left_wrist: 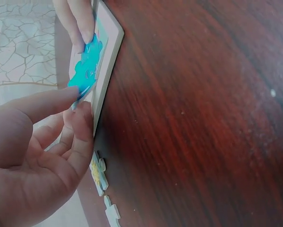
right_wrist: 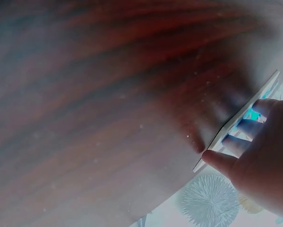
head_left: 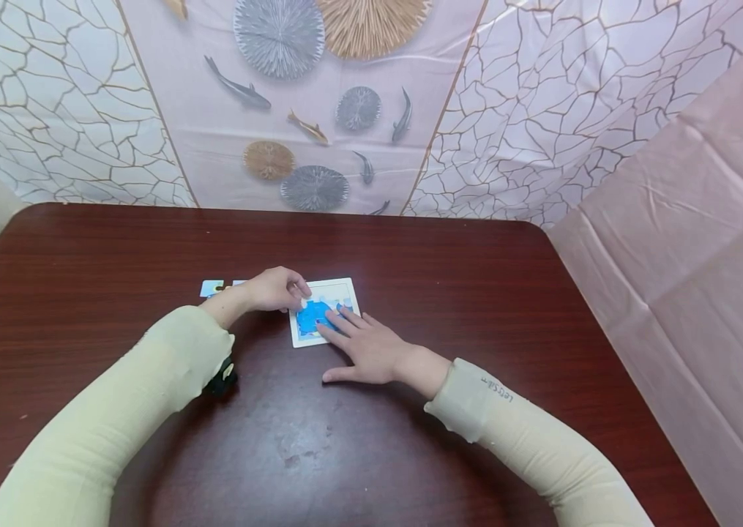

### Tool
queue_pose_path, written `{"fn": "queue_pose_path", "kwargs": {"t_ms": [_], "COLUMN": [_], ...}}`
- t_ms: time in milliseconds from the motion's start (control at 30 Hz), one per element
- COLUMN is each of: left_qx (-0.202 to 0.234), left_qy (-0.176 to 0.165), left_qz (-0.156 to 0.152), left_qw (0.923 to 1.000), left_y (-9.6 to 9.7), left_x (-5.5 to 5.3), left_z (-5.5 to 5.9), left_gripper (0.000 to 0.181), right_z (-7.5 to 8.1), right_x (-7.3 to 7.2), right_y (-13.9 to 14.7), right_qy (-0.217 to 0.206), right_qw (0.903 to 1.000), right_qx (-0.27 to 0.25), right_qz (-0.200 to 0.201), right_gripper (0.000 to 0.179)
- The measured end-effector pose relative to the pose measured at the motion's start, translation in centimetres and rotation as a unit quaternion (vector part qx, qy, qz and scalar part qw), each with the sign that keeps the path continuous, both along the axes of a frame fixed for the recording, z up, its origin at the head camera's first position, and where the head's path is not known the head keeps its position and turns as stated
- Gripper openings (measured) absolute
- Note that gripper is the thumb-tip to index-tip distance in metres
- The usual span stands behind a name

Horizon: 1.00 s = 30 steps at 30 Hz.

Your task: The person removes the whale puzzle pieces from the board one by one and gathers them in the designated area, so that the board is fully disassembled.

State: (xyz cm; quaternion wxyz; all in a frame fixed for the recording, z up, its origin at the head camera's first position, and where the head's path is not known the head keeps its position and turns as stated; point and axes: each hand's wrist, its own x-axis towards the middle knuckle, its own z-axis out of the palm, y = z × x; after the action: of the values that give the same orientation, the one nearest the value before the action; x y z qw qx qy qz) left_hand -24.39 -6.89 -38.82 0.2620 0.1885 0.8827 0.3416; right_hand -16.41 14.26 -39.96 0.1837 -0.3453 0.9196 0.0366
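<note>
Two hands meet at a white board (head_left: pixel 330 287) that lies flat on the dark red table (head_left: pixel 476 293), a bit past the middle toward 12 o'clock. The board looks nearly square, so I cannot tell which way is its long way; its far edge runs from 9 to 3 o'clock, with the 3 o'clock end tipped a little farther away. A blue piece (left_wrist: pixel 87 66) is at the board. In the left wrist view it is longer than wide, and its long way runs from 1 to 7 o'clock. The left hand (head_left: pixel 272 289) pinches the 7 o'clock end between thumb and finger, with the other fingers bent under. Its arm comes up from 7 o'clock, and the hand turns toward 3 o'clock. The right hand (head_left: pixel 371 355) lies flat, palm down, with its fingers straight and spread apart. They point to about 10 o'clock and reach over the board, while the thumb sticks out to 9 o'clock, off the board. Its arm comes from 4 o'clock. Loose pieces (left_wrist: pixel 98 172) lie at 9 o'clock from the board, partly hidden by the left wrist in the head view. Both sleeves (head_left: pixel 147 380) are pale. A cloth (head_left: pixel 312 110) with fish on it hangs at 12 o'clock.
</note>
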Motion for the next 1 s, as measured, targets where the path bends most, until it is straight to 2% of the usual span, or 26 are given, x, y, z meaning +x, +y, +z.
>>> {"fn": "queue_pose_path", "kwargs": {"t_ms": [233, 667, 1000], "left_qx": [0.013, 0.024, 0.062], "left_qy": [-0.012, -0.019, -0.053], "left_qz": [0.018, 0.000, 0.032], "left_qw": [0.9997, 0.9995, 0.9962], "left_y": [0.0, -0.4, -1.7], "left_x": [0.2, 0.1, -0.2], "left_z": [0.0, -0.4, 0.0], "left_gripper": [0.030, 0.021, 0.025], "right_z": [0.2, 0.4, 0.4], "right_x": [0.0, 0.1, 0.0], "right_y": [0.0, -0.2, -0.2], "right_qy": [0.000, 0.001, -0.007], "right_qw": [1.0000, 1.0000, 0.9999], "right_qx": [0.004, 0.009, 0.008], "right_qz": [0.000, 0.000, -0.006], "right_gripper": [0.080, 0.078, 0.078]}}
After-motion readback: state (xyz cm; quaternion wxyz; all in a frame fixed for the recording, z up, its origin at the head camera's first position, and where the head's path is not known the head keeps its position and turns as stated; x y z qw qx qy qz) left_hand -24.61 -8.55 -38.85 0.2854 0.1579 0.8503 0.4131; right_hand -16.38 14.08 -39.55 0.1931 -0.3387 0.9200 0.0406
